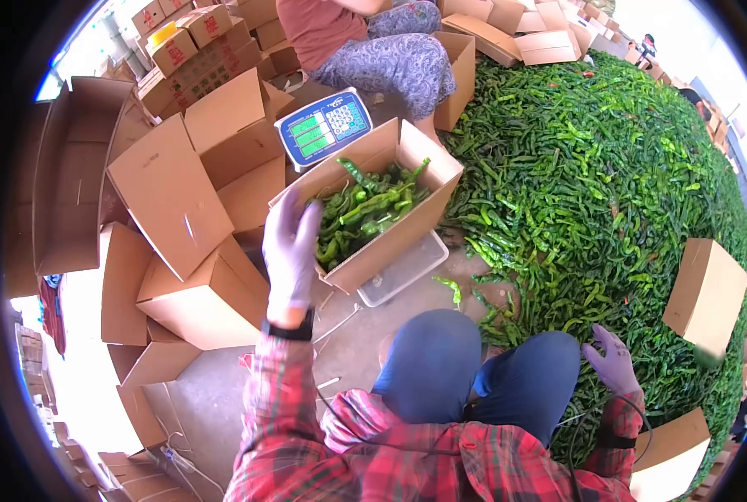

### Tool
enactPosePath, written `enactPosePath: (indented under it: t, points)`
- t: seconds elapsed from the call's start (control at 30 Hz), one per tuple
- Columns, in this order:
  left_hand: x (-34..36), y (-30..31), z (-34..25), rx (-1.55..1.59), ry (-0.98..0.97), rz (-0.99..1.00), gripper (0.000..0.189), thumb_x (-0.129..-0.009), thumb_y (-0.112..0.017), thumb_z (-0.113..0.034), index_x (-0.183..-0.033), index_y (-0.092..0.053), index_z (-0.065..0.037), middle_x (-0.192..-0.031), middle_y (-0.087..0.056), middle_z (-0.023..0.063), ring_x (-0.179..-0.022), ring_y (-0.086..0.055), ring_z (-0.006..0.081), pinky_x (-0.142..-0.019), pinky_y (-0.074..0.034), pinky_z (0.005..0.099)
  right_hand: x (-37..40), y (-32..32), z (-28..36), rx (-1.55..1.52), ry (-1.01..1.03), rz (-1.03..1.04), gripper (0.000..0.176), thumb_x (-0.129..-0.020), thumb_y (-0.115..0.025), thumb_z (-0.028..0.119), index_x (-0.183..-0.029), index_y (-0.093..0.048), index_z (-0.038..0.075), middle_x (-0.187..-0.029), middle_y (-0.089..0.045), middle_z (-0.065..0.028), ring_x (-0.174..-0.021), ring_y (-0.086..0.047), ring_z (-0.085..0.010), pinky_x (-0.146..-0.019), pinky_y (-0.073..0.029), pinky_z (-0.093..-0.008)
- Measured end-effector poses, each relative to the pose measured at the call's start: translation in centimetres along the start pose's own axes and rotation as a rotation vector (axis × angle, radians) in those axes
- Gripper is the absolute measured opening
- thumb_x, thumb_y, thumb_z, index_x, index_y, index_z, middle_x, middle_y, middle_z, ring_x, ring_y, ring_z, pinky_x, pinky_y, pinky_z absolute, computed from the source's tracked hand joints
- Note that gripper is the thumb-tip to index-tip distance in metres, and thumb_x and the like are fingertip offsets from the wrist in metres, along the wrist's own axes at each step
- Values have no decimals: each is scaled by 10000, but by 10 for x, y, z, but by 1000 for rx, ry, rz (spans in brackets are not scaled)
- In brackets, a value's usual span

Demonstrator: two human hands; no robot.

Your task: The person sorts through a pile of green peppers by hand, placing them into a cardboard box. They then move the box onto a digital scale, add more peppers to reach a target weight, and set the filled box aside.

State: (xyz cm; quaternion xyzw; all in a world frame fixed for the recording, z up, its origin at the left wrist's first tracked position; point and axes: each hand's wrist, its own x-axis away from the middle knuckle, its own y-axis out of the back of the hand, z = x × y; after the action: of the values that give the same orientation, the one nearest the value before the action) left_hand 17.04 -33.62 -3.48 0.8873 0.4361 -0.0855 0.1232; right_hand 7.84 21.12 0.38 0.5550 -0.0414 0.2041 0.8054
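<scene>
An open cardboard box [394,243] holding green chili peppers [373,197] rests on a scale with a lit green display [323,127]. At the box's near left corner is my left hand [292,247], in a pale purple glove. Its fingers point up and stand apart from the thumb, with nothing seen between them. My right hand [613,361], gloved alike, is over the near edge of the large heap of green peppers [591,184]. Its fingers are spread and hold nothing visible.
Open empty cartons [214,293] crowd the left side. Another person [382,63] sits beyond the scale. Two more cartons, a closed-looking one [708,289] and an open one [675,456], lie on the heap at right. Loose peppers [450,289] and cords [181,456] lie on the floor.
</scene>
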Motion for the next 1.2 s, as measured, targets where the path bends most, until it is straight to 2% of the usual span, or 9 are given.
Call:
enactPosePath:
  t: [0.17, 0.4, 0.5, 0.8, 0.97, 1.0, 1.07, 1.13, 1.2]
  points:
    - [108, 86, 84, 126, 289, -339, 310, -948, -610, -90, -1225, -563, 41, -1080, -628, 64, -961, -594, 142, -860, -479, 266, 4, -8, -14, 20, 20, -2, 547, -892, -645, 290, -1320, -519, -26, -1234, -608, -200, -1118, -615, -307, -955, -484, -376]
    - [172, 45, 79, -55, 345, 331, 258, -953, -605, -143, -1148, -631, 23, -983, -656, 45, -873, -597, 103, -787, -485, 246, 3, -21, -41, 44, -39, -5, 616, -871, -654, 361, -1367, -495, 32, -1272, -577, -200, -1139, -590, -328, -977, -464, -390]
    - [143, -7, 26, -194, 204, 591, 261, -952, -614, -124, -1158, -631, 35, -1012, -679, 63, -944, -610, 125, -842, -488, 260, -3, -57, -88, -111, 57, -114, 772, -859, -669, 389, -1476, -347, 54, -1347, -531, -228, -1217, -544, -361, -1018, -435, -419]
    - [61, -244, -37, 84, 246, 1134, 429, -979, -586, -161, -1333, -492, 64, -1210, -597, 96, -1126, -559, 146, -998, -428, 269, -48, -193, -169, -81, -207, -180, 1176, -654, -824, 480, -1525, -170, 37, -1431, -372, -297, -1301, -412, -443, -1083, -370, -451]
    - [89, -400, 58, -179, 437, 1454, 461, -962, -621, -200, -1317, -500, 67, -1207, -596, 104, -1113, -562, 151, -979, -436, 259, -71, -245, -204, -209, -604, -297, 1247, -621, -832, 524, -1517, -152, -15, -1441, -356, -301, -1336, -373, -426, -1109, -330, -461]
    - [111, -416, 98, -174, 298, 1415, 463, -925, -661, -272, -1246, -566, 48, -1060, -673, 97, -958, -610, 111, -813, -488, 252, -73, -255, -215, -199, -666, -313, 1247, -620, -831, 518, -1516, -149, -18, -1441, -360, -296, -1341, -371, -417, -1115, -324, -462]
    - [147, -445, 183, -352, 189, 1543, 516, -902, -652, -373, -1196, -600, 48, -1045, -687, 134, -944, -646, 192, -848, -497, 309, -75, -270, -243, -154, -683, -397, 1178, -639, -818, 520, -1496, -217, -20, -1401, -415, -273, -1298, -416, -405, -1105, -326, -465]
    - [194, -455, 181, -193, 601, 1529, 494, -900, -641, -366, -1167, -613, 49, -1043, -680, 161, -965, -656, 253, -875, -494, 330, -83, -263, -266, -96, -620, -449, 1120, -654, -807, 527, -1470, -275, -25, -1376, -442, -263, -1267, -434, -408, -1087, -340, -462]
    - [236, -462, 180, -322, 251, 1471, 472, -901, -634, -339, -1162, -613, 53, -1015, -677, 165, -958, -657, 259, -866, -493, 322, -90, -249, -279, -80, -547, -527, 926, -734, -769, 485, -1411, -391, -19, -1295, -519, -235, -1207, -476, -390, -1042, -377, -452]
